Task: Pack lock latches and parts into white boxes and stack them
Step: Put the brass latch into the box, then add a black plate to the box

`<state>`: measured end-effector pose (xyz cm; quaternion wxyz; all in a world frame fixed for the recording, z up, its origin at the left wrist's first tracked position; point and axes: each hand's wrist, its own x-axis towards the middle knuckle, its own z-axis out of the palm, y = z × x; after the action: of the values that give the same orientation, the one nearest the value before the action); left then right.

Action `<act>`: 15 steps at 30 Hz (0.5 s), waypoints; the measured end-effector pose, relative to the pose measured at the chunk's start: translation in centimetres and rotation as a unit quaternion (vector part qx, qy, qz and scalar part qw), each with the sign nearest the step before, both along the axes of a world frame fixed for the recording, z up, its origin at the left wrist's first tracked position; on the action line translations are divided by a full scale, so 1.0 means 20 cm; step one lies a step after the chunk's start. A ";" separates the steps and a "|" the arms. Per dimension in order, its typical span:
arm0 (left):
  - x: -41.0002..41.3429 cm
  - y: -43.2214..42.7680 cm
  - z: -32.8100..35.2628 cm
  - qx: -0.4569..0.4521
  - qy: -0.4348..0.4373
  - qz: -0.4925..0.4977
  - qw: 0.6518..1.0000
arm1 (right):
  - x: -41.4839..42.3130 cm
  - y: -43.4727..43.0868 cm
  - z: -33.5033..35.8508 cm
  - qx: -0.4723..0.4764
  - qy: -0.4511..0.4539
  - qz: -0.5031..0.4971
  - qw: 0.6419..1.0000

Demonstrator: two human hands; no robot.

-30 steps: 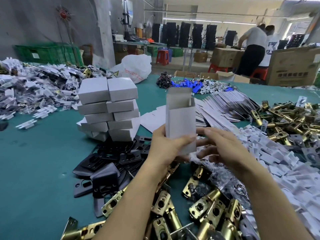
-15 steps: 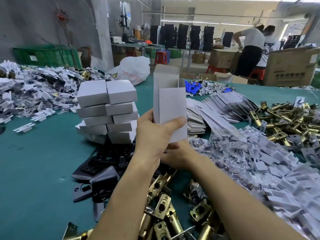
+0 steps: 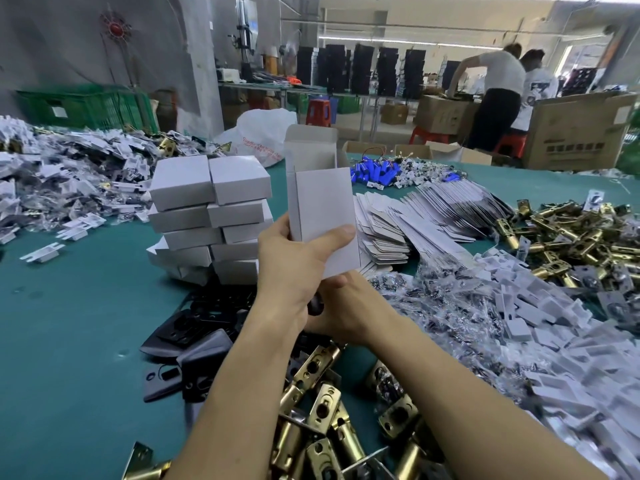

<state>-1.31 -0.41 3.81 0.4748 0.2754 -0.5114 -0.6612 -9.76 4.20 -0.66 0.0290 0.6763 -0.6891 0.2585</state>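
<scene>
My left hand [image 3: 294, 268] grips an upright white box [image 3: 323, 202] by its lower part, thumb across the front; the top flap stands open. My right hand [image 3: 343, 310] is under the box's bottom end, mostly hidden behind my left hand, so its hold is unclear. A stack of closed white boxes [image 3: 211, 216] stands just left of the box. Brass lock latches [image 3: 322, 410] lie in a pile below my arms. Black plates [image 3: 194, 337] lie to the left of them.
Flat unfolded box blanks [image 3: 415, 216] fan out to the right on the green table [image 3: 69, 341]. More brass latches [image 3: 568, 233], bagged screws [image 3: 450, 306] and white plastic inserts [image 3: 554, 341] cover the right side. A heap of bagged parts [image 3: 59, 174] fills the far left. Two people stand at the back.
The box has risen and shifted left. My right hand moved from the box's right side to beneath its bottom end, behind my left hand.
</scene>
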 end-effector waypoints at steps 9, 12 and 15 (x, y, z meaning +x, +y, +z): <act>0.04 -0.02 0.02 0.012 -0.005 0.003 1.000 | 0.03 0.02 -0.02 0.018 0.070 -0.051 0.996; 0.04 -0.03 0.02 0.009 -0.001 0.002 1.000 | 0.03 0.02 -0.04 0.029 -0.016 -0.043 0.999; 0.04 -0.03 0.02 -0.003 -0.003 -0.001 1.000 | 0.00 0.05 -0.03 0.071 -0.145 -0.034 0.986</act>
<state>-0.51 -0.95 4.26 0.4731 0.2759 -0.5150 -0.6594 -9.67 5.10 -1.26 -0.1104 0.6079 -0.7254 0.3034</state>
